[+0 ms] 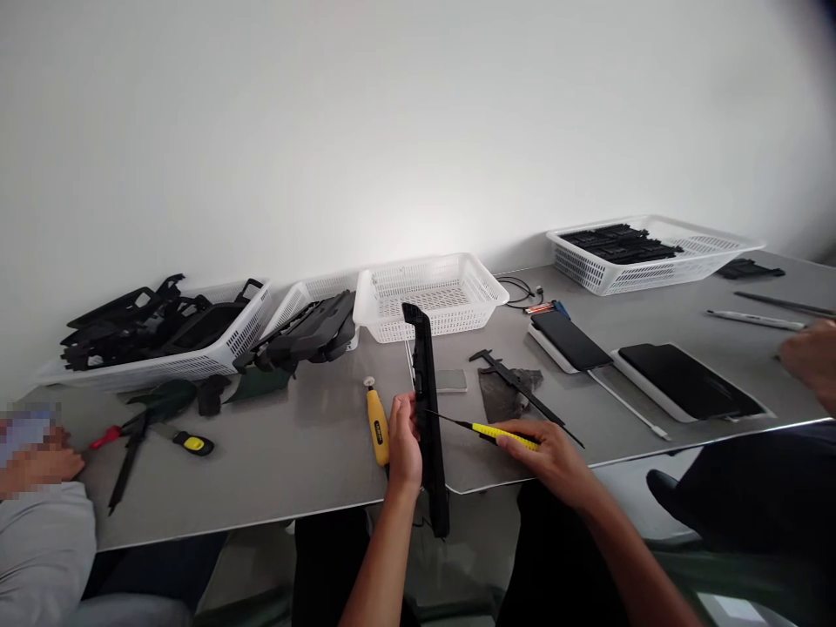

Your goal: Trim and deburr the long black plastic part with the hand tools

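Our left hand (pixel 405 444) clasps the long black plastic strip (pixel 431 409) upright at the tabletop's (pixel 293 453) six-o'clock edge. Our right hand (pixel 555 457), at three o'clock of it, pinches the yellow knife (pixel 502 433). The strip seems light, stiff; best held mid-length.

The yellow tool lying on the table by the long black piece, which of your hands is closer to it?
Left. The left hand, gripping the long black part, sits right beside the yellow tool. The right hand is beyond the part, holding a yellow-handled knife.
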The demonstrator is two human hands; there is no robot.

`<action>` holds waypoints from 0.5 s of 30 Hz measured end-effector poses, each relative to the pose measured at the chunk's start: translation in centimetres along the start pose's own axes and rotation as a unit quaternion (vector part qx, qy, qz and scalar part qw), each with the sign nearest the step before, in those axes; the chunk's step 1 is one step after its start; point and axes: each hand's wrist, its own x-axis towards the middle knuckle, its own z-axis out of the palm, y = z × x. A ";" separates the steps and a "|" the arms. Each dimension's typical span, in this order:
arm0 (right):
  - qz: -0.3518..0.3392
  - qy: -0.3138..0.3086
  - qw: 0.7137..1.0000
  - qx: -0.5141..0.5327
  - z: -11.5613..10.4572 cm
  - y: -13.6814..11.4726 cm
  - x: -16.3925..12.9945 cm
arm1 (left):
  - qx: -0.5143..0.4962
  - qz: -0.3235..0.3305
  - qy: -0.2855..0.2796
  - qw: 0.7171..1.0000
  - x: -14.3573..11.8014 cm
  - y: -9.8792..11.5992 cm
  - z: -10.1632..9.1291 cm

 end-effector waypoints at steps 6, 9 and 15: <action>0.005 0.051 0.998 0.030 0.5 0.3 -0.1 | 0.020 0.002 -0.002 1.000 -0.1 0.2 0.1; 0.017 0.076 0.996 0.034 0.6 0.4 0.0 | 0.030 0.000 -0.010 0.999 -0.1 0.2 0.0; 0.037 0.115 0.992 0.044 1.2 0.4 0.2 | 0.020 -0.015 -0.043 0.999 -0.2 0.3 -0.1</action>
